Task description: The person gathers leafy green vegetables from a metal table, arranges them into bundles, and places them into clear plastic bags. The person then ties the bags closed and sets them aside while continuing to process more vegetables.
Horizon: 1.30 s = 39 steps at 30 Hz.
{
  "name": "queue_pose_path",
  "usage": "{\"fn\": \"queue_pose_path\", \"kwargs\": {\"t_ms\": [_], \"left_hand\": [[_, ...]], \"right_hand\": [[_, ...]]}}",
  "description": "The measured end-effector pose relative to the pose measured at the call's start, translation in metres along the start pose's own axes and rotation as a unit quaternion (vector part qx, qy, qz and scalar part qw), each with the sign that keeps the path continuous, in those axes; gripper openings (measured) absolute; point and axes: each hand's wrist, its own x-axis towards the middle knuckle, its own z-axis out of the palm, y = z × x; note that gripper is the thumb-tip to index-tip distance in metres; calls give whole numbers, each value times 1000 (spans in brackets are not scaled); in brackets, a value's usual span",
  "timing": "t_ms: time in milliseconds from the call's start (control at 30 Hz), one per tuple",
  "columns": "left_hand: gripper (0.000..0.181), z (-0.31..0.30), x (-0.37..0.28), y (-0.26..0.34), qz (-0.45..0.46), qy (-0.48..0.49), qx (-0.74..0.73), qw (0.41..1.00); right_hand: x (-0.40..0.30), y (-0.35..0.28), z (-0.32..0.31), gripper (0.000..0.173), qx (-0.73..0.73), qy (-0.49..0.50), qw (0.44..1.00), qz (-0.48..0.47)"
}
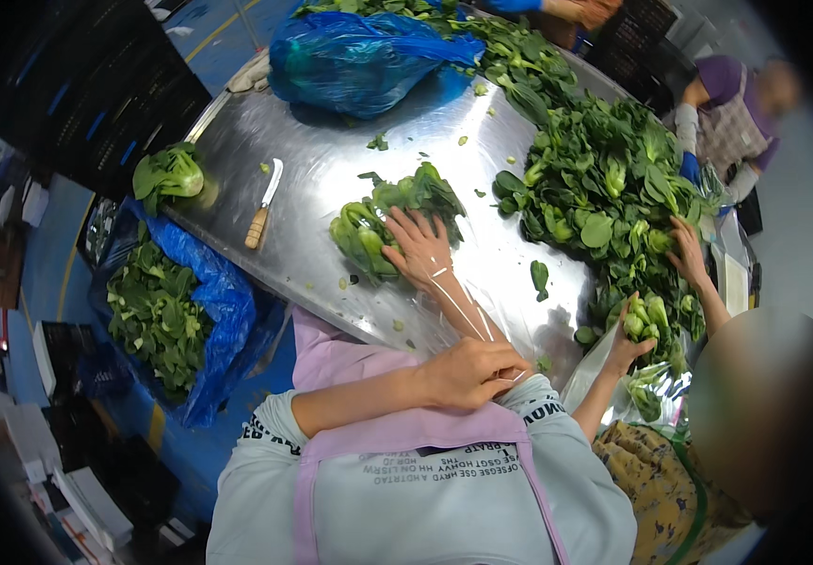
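My right hand (420,247) lies with fingers spread on a bunch of bok choy (360,236) on the steel table. A clear plastic bag (473,311) surrounds the forearm, and the hand appears to be inside it with the greens. Close to my chest, my left hand (477,373) pinches the bag's mouth at the right forearm; its fingertips are partly hidden. A knife with a wooden handle (256,227) rests to the left of the bunch. One loose bok choy head (170,176) sits at the table's left edge.
A large heap of bok choy (590,176) covers the right side. At the far end stands a full blue plastic bag (364,63). Below the left edge, a blue-lined container (219,318) holds leaves. A co-worker's hands (625,346) handle greens close on my right; another person (731,120) stands beyond.
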Motion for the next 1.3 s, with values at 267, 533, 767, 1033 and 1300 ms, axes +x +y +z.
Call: {"fn": "queue_pose_path", "kwargs": {"t_ms": [267,533,767,1033,1300], "left_hand": [[29,-83,18,-52,-106,252,25,962],[71,-120,5,-163,-191,61,522,829],[72,-102,5,-175,-174,27,594,785],[73,-110,4,-171,-177,18,593,786],[67,-119,2,-174,-184,60,459,867]], "right_hand": [[-38,3,-36,42,134,139,981,0],[-168,4,-115,26,501,-68,807,304],[-254,58,-116,26,845,233,474,86],[-116,156,-97,29,-48,294,911,286],[-116,220,-84,35,-248,225,906,258]]}}
